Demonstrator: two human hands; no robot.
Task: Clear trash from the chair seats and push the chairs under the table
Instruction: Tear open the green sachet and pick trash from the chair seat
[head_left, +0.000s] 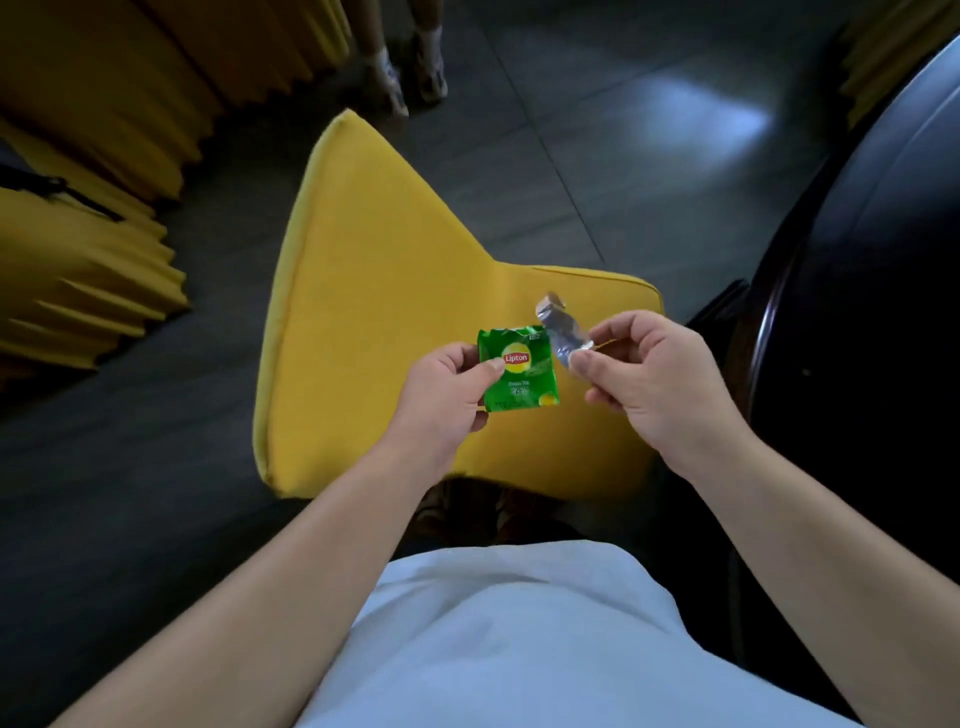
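Observation:
A yellow chair (374, 270) stands in front of me, its back at the upper left and its seat under my hands. My left hand (441, 400) pinches a green Lipton tea wrapper (522, 371) by its left edge, above the seat. My right hand (660, 384) pinches a crumpled silver foil wrapper (561, 327) between thumb and forefinger, just right of the green one. The dark round table (883, 312) curves along the right side, close to the seat's right edge.
Rows of yellow chairs (88, 270) stand stacked at the left. Another person's feet (410, 67) stand on the dark tiled floor (597, 130) beyond the chair back. My white shirt fills the bottom of the view.

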